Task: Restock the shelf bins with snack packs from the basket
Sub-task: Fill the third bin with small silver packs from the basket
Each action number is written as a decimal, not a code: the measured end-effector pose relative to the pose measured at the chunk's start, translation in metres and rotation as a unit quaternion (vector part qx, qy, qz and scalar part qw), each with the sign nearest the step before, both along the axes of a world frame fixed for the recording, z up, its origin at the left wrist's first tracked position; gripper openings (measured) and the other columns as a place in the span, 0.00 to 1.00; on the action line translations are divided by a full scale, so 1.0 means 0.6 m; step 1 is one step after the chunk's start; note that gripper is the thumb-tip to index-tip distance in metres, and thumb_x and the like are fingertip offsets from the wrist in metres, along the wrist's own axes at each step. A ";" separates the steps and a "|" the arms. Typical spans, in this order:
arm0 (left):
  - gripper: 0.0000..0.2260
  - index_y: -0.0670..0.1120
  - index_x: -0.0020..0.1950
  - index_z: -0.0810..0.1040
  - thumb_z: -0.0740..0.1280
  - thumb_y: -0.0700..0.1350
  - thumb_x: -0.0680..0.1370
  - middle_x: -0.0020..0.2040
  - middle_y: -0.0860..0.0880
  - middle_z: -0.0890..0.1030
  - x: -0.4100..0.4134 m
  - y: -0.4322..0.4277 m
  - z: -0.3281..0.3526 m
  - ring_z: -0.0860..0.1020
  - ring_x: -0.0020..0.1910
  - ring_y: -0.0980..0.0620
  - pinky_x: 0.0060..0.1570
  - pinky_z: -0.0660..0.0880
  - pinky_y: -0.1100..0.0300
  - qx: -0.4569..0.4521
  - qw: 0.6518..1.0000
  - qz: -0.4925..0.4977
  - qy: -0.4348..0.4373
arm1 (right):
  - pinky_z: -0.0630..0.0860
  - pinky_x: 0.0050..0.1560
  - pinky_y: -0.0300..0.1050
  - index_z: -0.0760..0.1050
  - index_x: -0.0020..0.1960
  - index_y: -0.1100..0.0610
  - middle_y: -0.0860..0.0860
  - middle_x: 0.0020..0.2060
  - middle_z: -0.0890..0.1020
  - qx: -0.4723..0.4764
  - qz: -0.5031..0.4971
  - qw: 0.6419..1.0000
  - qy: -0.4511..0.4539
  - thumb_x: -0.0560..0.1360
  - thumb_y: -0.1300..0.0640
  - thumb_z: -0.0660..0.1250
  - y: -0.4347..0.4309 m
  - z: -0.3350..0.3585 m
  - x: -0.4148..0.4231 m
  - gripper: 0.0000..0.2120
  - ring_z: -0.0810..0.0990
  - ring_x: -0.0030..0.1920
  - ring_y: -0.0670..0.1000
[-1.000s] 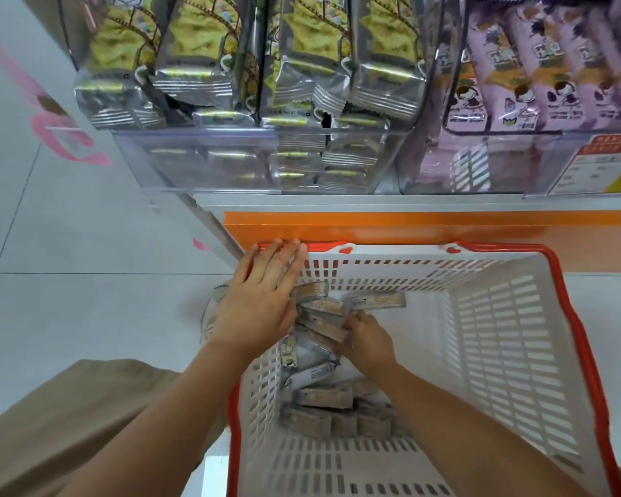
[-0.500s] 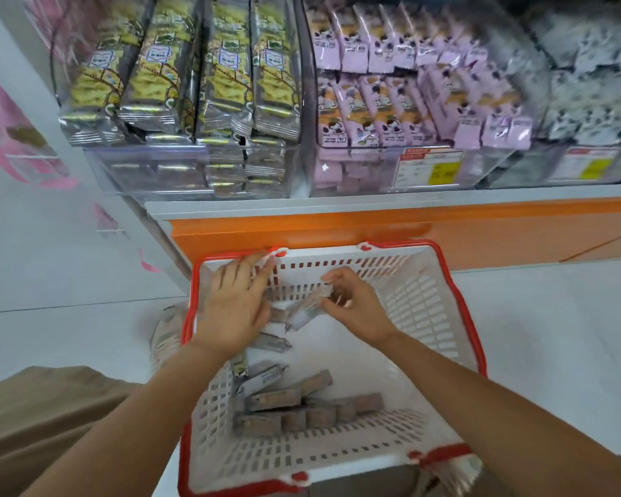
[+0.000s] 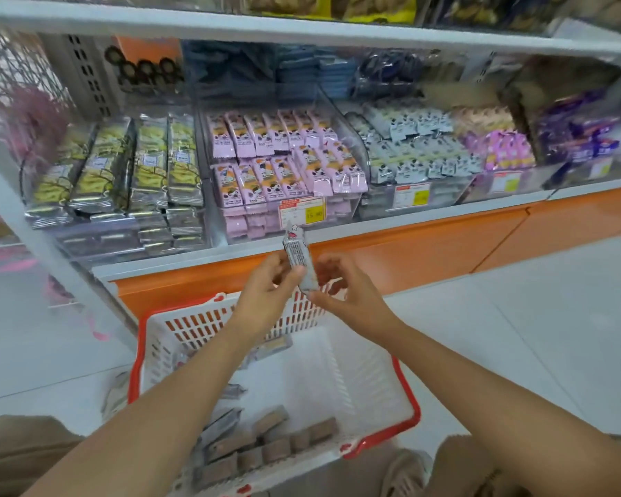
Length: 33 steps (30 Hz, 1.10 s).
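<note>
A white basket with a red rim (image 3: 406, 407) stands on the floor below me, with several brown and grey snack packs (image 3: 266, 446) lying in its near end. Above its far rim I hold one grey snack pack (image 3: 298, 256) upright. My left hand (image 3: 266, 292) grips its lower part, and my right hand (image 3: 345, 292) pinches its lower edge from the right. Clear shelf bins sit just beyond: silver-yellow packs (image 3: 130, 174), pink packs (image 3: 284, 156), pale grey-blue packs (image 3: 416, 148).
An orange plinth (image 3: 445, 242) runs under the shelf. Price tags (image 3: 302, 211) hang on the bin fronts. Further bins hold purple packs (image 3: 509, 148) at right. White tiled floor (image 3: 535, 335) spreads right of the basket. My knees show at the bottom corners.
Both hands rose out of the basket, carrying one grey pack up in front of the pink bin. My view tilted up, showing more shelves.
</note>
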<state>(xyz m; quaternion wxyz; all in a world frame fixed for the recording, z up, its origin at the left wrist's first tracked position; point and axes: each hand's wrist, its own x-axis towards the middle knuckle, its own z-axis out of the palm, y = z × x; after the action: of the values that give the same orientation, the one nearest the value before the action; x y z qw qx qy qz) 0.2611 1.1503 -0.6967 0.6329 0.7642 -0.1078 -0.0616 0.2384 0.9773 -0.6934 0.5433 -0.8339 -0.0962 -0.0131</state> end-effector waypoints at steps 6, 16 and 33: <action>0.19 0.49 0.68 0.75 0.60 0.57 0.82 0.64 0.51 0.79 0.031 -0.069 0.061 0.74 0.65 0.52 0.68 0.69 0.45 0.105 0.985 0.007 -0.139 | 0.73 0.44 0.34 0.72 0.55 0.54 0.49 0.46 0.81 -0.007 -0.053 0.995 -0.081 0.74 0.61 0.73 -0.079 0.089 0.003 0.14 0.78 0.44 0.44; 0.28 0.40 0.75 0.66 0.52 0.54 0.80 0.73 0.42 0.71 0.123 -0.030 0.056 0.65 0.74 0.43 0.77 0.51 0.46 0.463 0.821 0.108 -0.316 | 0.73 0.38 0.40 0.76 0.54 0.53 0.49 0.38 0.75 -0.141 -0.225 0.949 -0.171 0.75 0.55 0.71 -0.210 0.188 0.175 0.09 0.74 0.37 0.48; 0.28 0.39 0.73 0.69 0.55 0.54 0.80 0.71 0.42 0.73 0.136 -0.032 0.038 0.68 0.72 0.42 0.71 0.59 0.47 0.460 0.814 0.115 -0.336 | 0.73 0.63 0.52 0.81 0.59 0.60 0.61 0.55 0.78 -0.322 -0.264 0.898 -0.144 0.74 0.55 0.72 -0.182 0.158 0.420 0.16 0.77 0.56 0.61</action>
<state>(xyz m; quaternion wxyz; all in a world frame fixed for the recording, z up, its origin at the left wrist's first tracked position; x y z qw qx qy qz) 0.3430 1.1313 -0.6736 0.1339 0.9462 -0.1846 0.2296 0.4905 0.8678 -0.5988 0.2025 -0.9470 0.0514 -0.2440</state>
